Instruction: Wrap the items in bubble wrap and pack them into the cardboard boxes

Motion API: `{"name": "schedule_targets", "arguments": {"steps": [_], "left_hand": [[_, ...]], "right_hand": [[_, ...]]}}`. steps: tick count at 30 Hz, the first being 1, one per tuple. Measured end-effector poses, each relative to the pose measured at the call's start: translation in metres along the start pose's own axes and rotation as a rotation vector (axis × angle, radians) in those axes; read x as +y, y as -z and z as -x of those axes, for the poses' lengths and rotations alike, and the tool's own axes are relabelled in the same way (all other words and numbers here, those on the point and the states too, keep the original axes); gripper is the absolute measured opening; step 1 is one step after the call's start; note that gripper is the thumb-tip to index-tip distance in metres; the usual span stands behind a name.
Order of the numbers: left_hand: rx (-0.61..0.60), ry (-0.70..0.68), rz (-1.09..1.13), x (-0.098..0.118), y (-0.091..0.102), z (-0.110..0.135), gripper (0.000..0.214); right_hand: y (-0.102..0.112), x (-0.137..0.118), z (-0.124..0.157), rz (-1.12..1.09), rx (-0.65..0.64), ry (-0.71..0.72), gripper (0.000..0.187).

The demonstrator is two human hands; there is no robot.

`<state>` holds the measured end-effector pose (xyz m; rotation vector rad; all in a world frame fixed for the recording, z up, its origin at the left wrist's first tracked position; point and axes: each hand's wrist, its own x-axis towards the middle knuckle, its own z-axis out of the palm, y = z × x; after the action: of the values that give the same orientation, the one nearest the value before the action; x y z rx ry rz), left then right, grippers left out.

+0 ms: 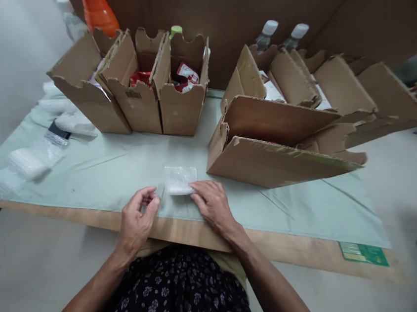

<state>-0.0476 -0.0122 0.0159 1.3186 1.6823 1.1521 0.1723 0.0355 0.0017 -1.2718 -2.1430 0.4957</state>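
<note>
A small clear bubble-wrap packet (179,180) lies on the pale green cloth near the table's front edge. My right hand (213,202) has its fingertips on the packet's right edge and lower corner, fingers bent, the thumb lower down. Just left of the packet is my left hand (137,220), with fingers loosely curled and a gap between index finger and thumb. I see nothing plainly held in it. Close to my right hand stands a wide cardboard box (287,160), its inside mostly hidden.
Three cardboard bins (181,109) with packets inside stand at the back left. More cardboard bins (342,82) are at the right, with white-capped bottles (268,33) behind. Bubble-wrap pieces (28,162) lie at the left. An orange bottle (100,13) stands at the back.
</note>
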Motion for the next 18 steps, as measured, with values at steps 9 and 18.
{"name": "schedule_targets", "arguments": {"steps": [9, 18], "left_hand": [[-0.383, 0.205, 0.487, 0.020, -0.030, 0.016, 0.042], [-0.650, -0.275, -0.040, 0.054, -0.047, 0.028, 0.055]], "right_hand": [[0.032, -0.031, 0.043, -0.298, -0.045, -0.216, 0.029], [0.111, -0.028, 0.053, -0.261, -0.182, -0.189, 0.016]]}}
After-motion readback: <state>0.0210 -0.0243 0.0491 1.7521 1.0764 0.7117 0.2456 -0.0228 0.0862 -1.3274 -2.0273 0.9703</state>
